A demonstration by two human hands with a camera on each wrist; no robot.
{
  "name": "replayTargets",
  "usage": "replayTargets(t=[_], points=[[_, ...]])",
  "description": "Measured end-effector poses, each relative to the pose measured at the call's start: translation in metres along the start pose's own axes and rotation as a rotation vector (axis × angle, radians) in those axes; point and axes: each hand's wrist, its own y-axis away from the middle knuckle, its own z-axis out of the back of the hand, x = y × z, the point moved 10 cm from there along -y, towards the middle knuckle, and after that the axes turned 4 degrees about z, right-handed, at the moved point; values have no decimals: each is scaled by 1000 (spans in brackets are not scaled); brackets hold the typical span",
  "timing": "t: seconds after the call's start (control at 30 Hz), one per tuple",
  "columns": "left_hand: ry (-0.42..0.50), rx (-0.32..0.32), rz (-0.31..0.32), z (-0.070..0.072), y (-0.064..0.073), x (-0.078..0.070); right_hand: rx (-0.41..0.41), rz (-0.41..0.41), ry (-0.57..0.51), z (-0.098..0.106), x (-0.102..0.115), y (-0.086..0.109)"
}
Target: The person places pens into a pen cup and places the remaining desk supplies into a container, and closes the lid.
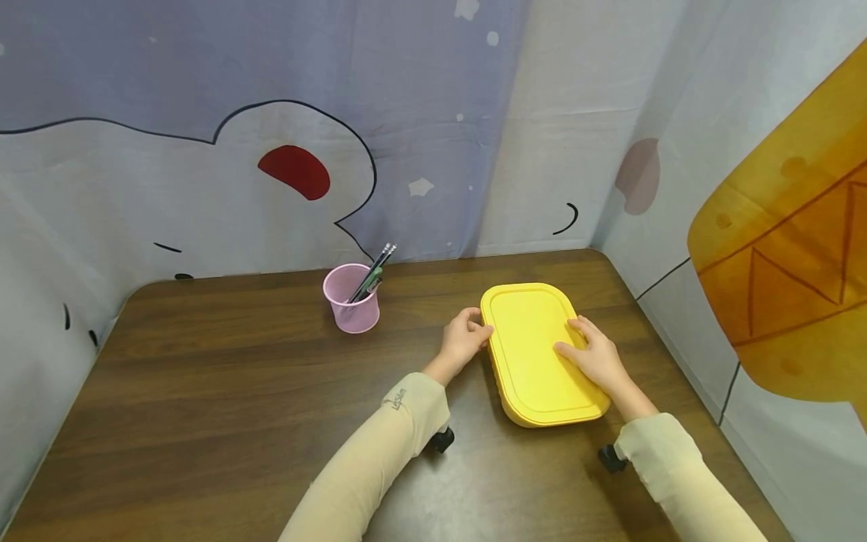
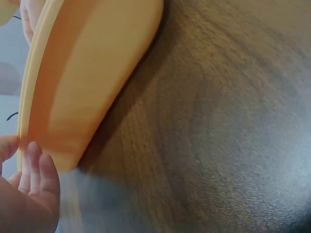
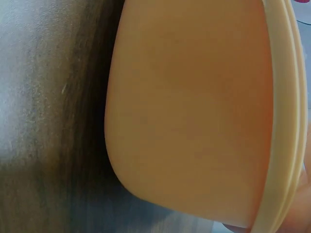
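A yellow lidded food container (image 1: 535,354), its lid on top, stands on the wooden table toward the right. At its left edge my left hand (image 1: 465,340) pinches the lid's rim, the thumb on top. Seen from the left wrist, the left fingers (image 2: 35,167) lie below the rim against the container's side wall (image 2: 97,73). My right hand (image 1: 596,360) rests on the lid's right part, thumb and fingertips spread on the top. From the right wrist, the container's wall (image 3: 189,111) fills the view and the rim hides most of that hand.
A pink mesh cup (image 1: 355,316) with pencils (image 1: 375,272) stands at the back, left of the container. The brown table (image 1: 223,391) meets a patterned curtain (image 1: 420,113) at the back and sides. Dark wrist devices (image 1: 442,439) sit under both sleeves.
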Motion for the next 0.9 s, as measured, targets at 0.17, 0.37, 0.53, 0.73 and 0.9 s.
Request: replayTargets(t=[0.17, 0.37, 0.53, 0.73, 0.9], points=[[-59, -12, -20, 1, 1, 1, -11, 19, 31, -1, 1, 0], [-64, -20, -44, 1, 1, 2, -23, 10, 44, -3, -1, -2], [-80, -29, -47, 1, 0, 2, 27, -6, 7, -4, -3, -5], [-114, -8, -54, 0, 5, 1, 115, -21, -36, 3, -7, -5], [-169, -124, -248, 32, 20, -14, -17, 22, 16, 35, -3, -7]])
